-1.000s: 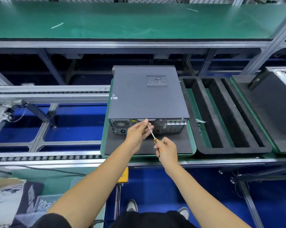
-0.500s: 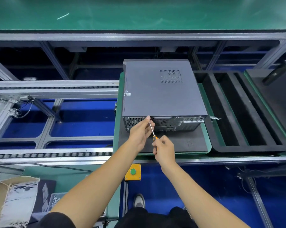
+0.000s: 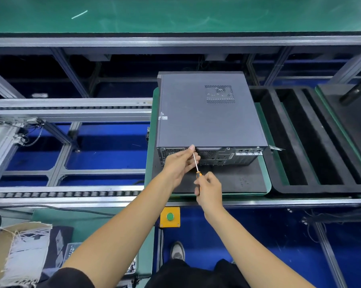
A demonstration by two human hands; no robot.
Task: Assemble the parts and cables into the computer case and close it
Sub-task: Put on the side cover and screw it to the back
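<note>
The grey computer case (image 3: 210, 113) lies closed on a black foam pad (image 3: 233, 179) at centre frame, its rear panel facing the person; the right hand (image 3: 209, 189) at 6 o'clock of the case curls round the orange handle of a screwdriver (image 3: 195, 163); the left hand (image 3: 180, 163) pinches its shaft near the tip, at the rear panel's top edge; a small white sticker (image 3: 163, 117) at 9 o'clock is too small to read; a slotted foam tray (image 3: 312, 142) sits at 3 o'clock; a yellow box with a green button (image 3: 170, 217) hangs below.

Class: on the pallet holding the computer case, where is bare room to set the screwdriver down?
Free: the black mat between the computer case and the pallet's near rim, right of the right hand. Crowded: the case's rear left, where the left hand steadies the screwdriver.
</note>
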